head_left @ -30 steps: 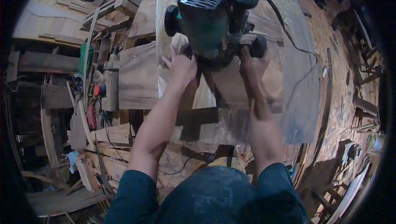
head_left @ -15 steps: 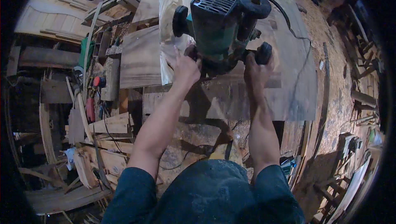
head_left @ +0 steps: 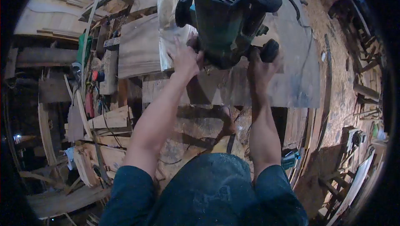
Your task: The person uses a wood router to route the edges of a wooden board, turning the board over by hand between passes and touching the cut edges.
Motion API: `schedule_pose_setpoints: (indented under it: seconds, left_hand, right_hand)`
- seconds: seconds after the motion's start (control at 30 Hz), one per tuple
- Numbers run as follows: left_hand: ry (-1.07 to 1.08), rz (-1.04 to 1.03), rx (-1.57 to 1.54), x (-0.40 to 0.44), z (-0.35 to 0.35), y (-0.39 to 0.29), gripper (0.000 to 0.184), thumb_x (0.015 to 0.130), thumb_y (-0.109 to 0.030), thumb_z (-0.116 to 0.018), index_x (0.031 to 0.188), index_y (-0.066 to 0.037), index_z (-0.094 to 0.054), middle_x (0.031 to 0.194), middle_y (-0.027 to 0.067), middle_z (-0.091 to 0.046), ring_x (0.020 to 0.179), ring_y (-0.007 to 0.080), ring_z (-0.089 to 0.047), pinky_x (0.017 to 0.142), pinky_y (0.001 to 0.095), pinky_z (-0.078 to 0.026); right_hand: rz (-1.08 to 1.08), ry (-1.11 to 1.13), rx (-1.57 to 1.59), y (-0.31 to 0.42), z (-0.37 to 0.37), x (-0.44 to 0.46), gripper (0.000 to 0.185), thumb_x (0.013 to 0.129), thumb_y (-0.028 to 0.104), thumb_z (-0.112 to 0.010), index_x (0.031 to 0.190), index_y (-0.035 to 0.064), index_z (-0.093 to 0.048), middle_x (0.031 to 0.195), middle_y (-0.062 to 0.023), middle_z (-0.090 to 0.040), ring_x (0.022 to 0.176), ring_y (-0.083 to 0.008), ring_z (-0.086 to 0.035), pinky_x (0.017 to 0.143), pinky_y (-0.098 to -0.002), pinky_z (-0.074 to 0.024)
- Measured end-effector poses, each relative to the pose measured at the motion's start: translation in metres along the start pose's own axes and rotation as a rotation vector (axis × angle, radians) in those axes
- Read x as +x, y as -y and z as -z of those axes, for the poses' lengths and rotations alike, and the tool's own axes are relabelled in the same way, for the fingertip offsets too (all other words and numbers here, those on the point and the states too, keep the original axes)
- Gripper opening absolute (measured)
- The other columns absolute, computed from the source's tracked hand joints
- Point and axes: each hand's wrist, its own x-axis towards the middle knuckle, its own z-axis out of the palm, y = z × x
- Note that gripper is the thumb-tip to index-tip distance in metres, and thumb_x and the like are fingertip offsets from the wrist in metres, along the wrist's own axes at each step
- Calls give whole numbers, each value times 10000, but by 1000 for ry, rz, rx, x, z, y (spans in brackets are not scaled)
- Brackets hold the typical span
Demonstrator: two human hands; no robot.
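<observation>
A dark green and black router (head_left: 221,26) stands upright on wooden boards in front of me. My left hand (head_left: 185,58) is at the left side of its base, closed around a dark part there. Some of its fingers stretch onto a pale board (head_left: 171,13). On the other side, my right hand (head_left: 263,68) wraps around a black knob (head_left: 268,51) low on the router. The router's bit and the underside of its base are hidden. A black cord (head_left: 291,1) runs from the top toward the right.
A wide flat panel (head_left: 296,76) extends under and right of the router. To the left lie offcuts (head_left: 110,119), a red-handled tool (head_left: 89,104) and a green object (head_left: 84,49). Sawdust covers the floor (head_left: 337,84) at the right. Stacked panels (head_left: 54,11) lean at the far left.
The router and both hands sit slightly higher in view. The panel's near edge has shifted up as well. My left fingers are spread more widely over the pale board.
</observation>
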Motion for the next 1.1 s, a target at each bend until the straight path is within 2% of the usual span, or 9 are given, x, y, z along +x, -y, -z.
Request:
schedule_pose_setpoints:
  seconds: [0.13,0.43,0.5,0.7,0.77,0.83,0.93,1.03,1.1]
  left_hand:
    - [1,-30,-55,2,-1,3,613,945,-439,-551,1471,-146,-436,1583,14,-300,1431,486,-203,1028,797,-194]
    - [2,-52,-173,9,-17,15,665,935,-540,-505,1479,-168,-416,1594,-65,-269,1439,492,-173,1035,813,-168]
    - [-68,-75,-166,10,-21,17,648,936,-544,-493,1454,-157,-451,1595,-76,-266,1439,494,-174,1026,821,-171]
    - [-71,-196,-113,32,-70,46,614,929,-539,-496,1392,-136,-530,1604,-66,-264,1434,509,-177,1007,832,-175]
    - [-56,-205,-80,31,-68,47,624,927,-552,-486,1387,-133,-535,1603,-59,-268,1431,515,-178,1005,832,-177]
    - [-36,-106,-136,16,-25,24,643,924,-571,-472,1389,-129,-530,1600,-52,-276,1427,520,-180,1003,831,-181]
    - [-97,-148,-141,17,-30,27,657,919,-602,-457,1391,-151,-528,1598,-53,-276,1425,524,-180,995,840,-180]
    - [78,-116,-64,20,-19,26,647,916,-609,-459,1405,-190,-517,1598,-55,-276,1424,525,-178,994,847,-172]
    - [36,-129,-80,19,-22,26,642,913,-608,-463,1416,-211,-508,1601,-59,-270,1430,523,-164,996,848,-172]
  right_hand:
    - [-223,-8,274,37,5,-11,165,811,55,-672,921,21,-555,880,-34,-560,748,-119,-550,666,-264,-478]
    - [-110,-107,132,42,8,-28,199,774,21,-675,929,24,-551,776,-19,-564,661,-109,-532,595,-263,-461]
    - [-203,-108,228,46,9,-32,219,770,29,-686,942,18,-551,804,-30,-581,680,-113,-544,600,-268,-468]
    - [-245,-138,285,57,9,-42,261,767,39,-698,977,0,-548,838,-48,-601,723,-121,-569,621,-277,-489]
    - [-240,-159,257,56,9,-45,257,768,34,-694,974,0,-545,830,-47,-599,724,-122,-568,626,-277,-491]
    - [-202,-181,153,50,10,-48,246,768,29,-690,962,3,-541,817,-43,-595,717,-122,-564,630,-276,-491]
    - [-143,-159,190,48,12,-52,225,767,23,-684,938,6,-539,822,-41,-594,719,-120,-559,629,-277,-488]
    - [-167,-114,261,57,16,-58,206,767,16,-677,922,7,-540,821,-36,-595,720,-114,-556,632,-272,-486]
    - [-134,-157,159,56,15,-59,189,770,5,-668,911,9,-542,821,-35,-593,710,-114,-554,628,-268,-483]
